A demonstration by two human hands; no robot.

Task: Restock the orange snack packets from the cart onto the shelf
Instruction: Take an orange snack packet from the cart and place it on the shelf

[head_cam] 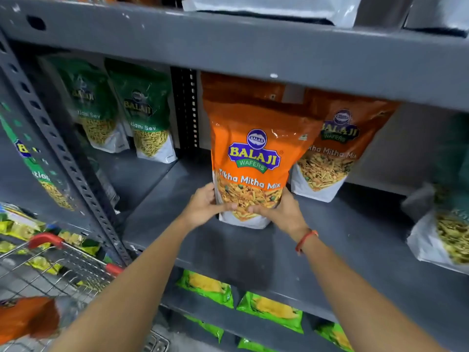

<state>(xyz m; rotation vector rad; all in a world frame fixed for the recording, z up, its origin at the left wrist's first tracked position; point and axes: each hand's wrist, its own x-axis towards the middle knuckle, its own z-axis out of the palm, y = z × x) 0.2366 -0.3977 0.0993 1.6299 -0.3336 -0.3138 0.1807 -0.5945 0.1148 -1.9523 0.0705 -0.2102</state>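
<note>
Grey metal shelving fills the view, with a dark shelf board (330, 237) running across the middle and a perforated upright at nine o'clock. Both bare forearms reach up from the bottom edge toward the centre. The left hand (205, 204) wraps the lower left edge of an orange snack packet (251, 158), thumb on the front panel and fingers curled behind. The right hand (281, 212), with an orange thread bracelet (305, 240) at the wrist, clasps the lower right corner, thumb across the front. The packet stands upright on the shelf board, its white base touching the board just past the hands, at twelve o'clock from them.

A second orange packet (335, 148) stands just behind it at two o'clock, partly overlapped. Two green packets (121, 110) lean at the back at ten o'clock. At seven o'clock sits the wire cart (63, 265) with a red handle, and a blurred orange packet in the cart (28, 318) lies at its near edge. Bright green packs (269, 311) lie on the shelf below, at six o'clock.
</note>
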